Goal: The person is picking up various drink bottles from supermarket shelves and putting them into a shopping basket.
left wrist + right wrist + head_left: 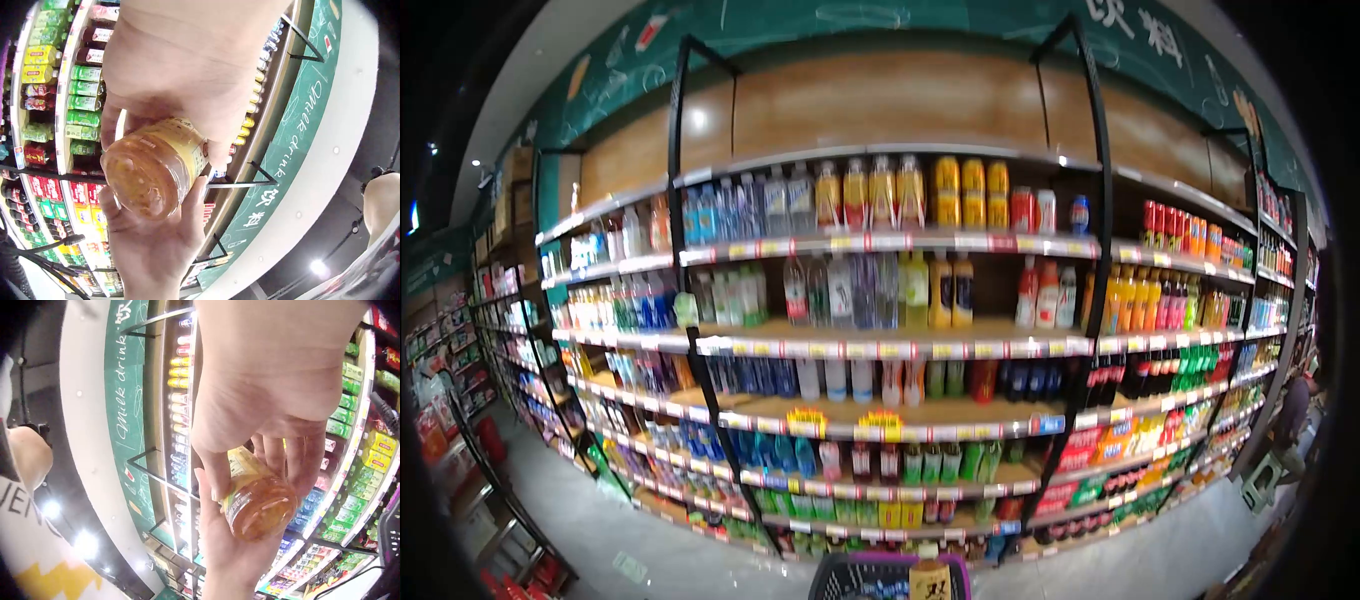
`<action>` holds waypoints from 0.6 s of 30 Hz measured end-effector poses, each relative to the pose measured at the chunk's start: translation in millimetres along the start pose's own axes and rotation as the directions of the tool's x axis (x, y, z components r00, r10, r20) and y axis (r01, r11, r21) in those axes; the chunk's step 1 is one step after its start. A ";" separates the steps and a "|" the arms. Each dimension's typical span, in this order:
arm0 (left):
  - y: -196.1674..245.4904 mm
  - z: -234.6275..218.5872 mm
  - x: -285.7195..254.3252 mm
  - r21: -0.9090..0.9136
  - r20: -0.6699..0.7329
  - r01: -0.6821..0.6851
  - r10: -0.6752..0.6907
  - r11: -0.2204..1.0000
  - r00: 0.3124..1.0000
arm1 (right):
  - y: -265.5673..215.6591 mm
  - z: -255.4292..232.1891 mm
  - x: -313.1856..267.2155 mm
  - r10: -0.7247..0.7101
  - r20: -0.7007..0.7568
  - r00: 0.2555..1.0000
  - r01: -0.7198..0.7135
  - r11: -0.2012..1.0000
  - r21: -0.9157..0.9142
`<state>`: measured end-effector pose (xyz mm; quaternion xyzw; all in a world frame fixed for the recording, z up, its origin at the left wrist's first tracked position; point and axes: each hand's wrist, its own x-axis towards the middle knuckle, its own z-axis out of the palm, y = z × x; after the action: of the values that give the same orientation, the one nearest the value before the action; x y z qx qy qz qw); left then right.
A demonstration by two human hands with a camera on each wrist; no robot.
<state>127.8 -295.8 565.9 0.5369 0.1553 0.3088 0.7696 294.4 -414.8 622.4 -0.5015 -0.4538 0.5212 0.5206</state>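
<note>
Both hands hold one orange drink bottle (153, 169) with a yellow label. In the left wrist view my left hand (164, 134) grips it from above, thumb on one side and fingers on the other. My right hand (156, 244) cups it from below. The right wrist view shows the same bottle (259, 506) with my right hand (256, 469) curled round it and my left hand (228, 550) under it. The head view shows only the bottle's top (928, 578) at the bottom edge, above a purple basket (870, 575). Both hands are out of that frame.
A tall drinks shelf (880, 350) filled with rows of bottles faces me across a grey floor aisle. Black uprights (690, 300) divide its bays. More shelves (460, 360) run along the left. A person (1290, 420) sits on a stool at the far right.
</note>
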 end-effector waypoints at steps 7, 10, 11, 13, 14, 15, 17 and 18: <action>5.9 6.1 -0.5 0.065 0.058 0.128 -0.132 0.990 0.990 | -1.7 -7.2 -3.6 0.049 -0.031 0.998 -0.051 0.996 -0.070; 13.9 11.0 -1.9 0.051 0.095 0.129 -0.133 0.990 0.987 | -6.5 -11.8 -7.9 0.165 -0.046 0.985 -0.163 0.986 0.043; 10.8 10.8 -2.5 0.049 0.095 0.124 -0.128 0.991 0.987 | -3.3 -15.1 -8.9 0.166 -0.020 0.986 -0.164 0.984 0.062; 6.5 10.0 -3.0 0.054 0.105 0.135 -0.140 0.989 0.985 | 1.9 -19.2 -11.3 0.188 -0.003 0.982 -0.187 0.978 0.093; 8.6 10.0 -3.4 0.039 0.123 0.151 -0.155 0.988 0.980 | 4.2 -18.8 -10.9 0.146 0.009 0.989 -0.146 0.986 0.079; 8.4 10.8 -3.6 0.037 0.107 0.145 -0.148 0.989 0.983 | 5.0 -18.1 -10.5 0.101 0.023 0.995 -0.102 0.993 0.065; -2.1 6.9 -2.7 -0.013 0.114 0.144 -0.141 0.990 0.983 | -1.3 -15.9 -8.3 0.121 0.021 0.992 -0.122 0.991 0.057; -8.7 2.3 -3.5 -0.044 0.122 0.164 -0.158 0.985 0.980 | -4.3 -17.0 -8.2 0.124 0.028 0.992 -0.125 0.992 0.033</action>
<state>129.2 -301.8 558.4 0.5190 0.1439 0.2173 0.8141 311.4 -423.7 625.6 -0.5130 -0.4192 0.5669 0.4897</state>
